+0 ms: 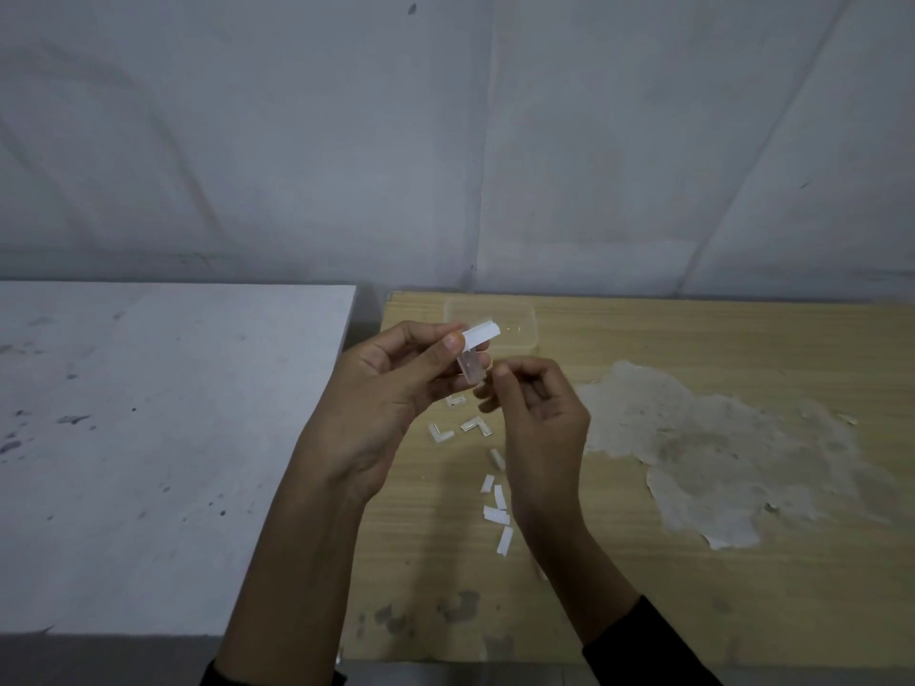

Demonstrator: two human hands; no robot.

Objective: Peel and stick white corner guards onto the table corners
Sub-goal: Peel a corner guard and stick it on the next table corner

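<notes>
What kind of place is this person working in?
Probably a bare workroom or storage space: a scuffed grey wall, a stained white table, and a worn wooden table with its surface peeling.

White L-shaped corner guard (474, 350) held upright above wooden table (643, 586); two more guards (458, 428) lying flat

Both hands, the left hand (391, 388) and the right hand (534, 428), hang mid-frame over the wooden table (643, 586). Below them lie 2 corner guards (440, 432), paper strips (497, 512) and, behind, a clear container (515, 314). The wood at lower right and the white table (148, 438) at left are bare.
</notes>
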